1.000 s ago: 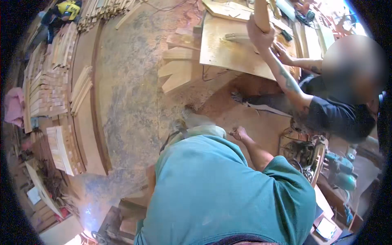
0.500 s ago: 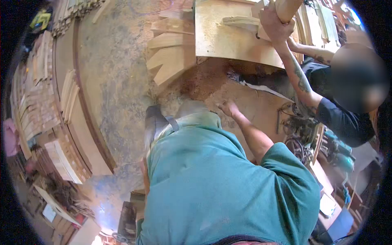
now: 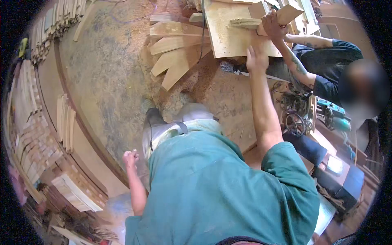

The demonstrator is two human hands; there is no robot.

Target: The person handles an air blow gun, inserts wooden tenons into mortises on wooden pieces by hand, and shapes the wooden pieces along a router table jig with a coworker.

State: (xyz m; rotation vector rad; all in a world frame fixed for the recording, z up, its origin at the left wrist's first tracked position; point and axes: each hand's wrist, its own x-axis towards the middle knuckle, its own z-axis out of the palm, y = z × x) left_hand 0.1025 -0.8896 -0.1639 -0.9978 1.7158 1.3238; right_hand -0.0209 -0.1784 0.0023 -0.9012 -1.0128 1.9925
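Observation:
My left hand hangs low beside my body, its fingers curled in, and nothing shows in it. My right hand reaches forward to the near edge of a pale wooden board, fingers stretched out and holding nothing; whether it touches the board is unclear. Just past it, a co-worker's hand grips a wooden block over the board. Curved wood pieces lie on the board near that block.
Cut wooden planks fan out on the floor left of the board. Stacked wood strips line the far left, with a few thin strips nearby. Machinery with a handwheel stands at the right. The co-worker sits behind it.
My right hand has moved forward from near my body to the board's edge. My left hand has come into view at the left. The co-worker's block has tilted to the right.

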